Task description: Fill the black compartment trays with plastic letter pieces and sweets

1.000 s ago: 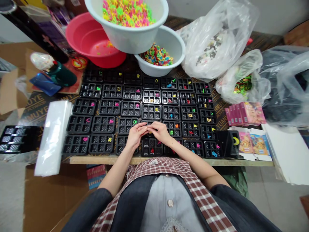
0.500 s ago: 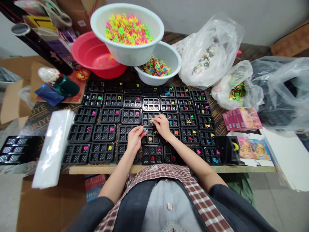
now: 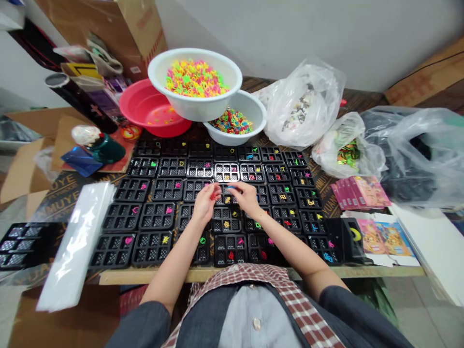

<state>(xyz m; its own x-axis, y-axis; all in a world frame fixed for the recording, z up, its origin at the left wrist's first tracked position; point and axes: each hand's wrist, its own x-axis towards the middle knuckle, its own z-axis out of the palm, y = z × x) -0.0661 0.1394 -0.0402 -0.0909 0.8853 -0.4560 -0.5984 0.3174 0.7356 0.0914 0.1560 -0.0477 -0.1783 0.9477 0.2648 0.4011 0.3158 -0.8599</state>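
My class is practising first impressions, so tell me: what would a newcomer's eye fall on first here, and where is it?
Probably the pale bowl heaped with neon pieces, at the back of the table beside a red basin. Next, the black trays laid in rows from there to the near edge, dotted with small bright pieces. Over those rows, the right hand pinches a small blue piece and the left hand holds something red.
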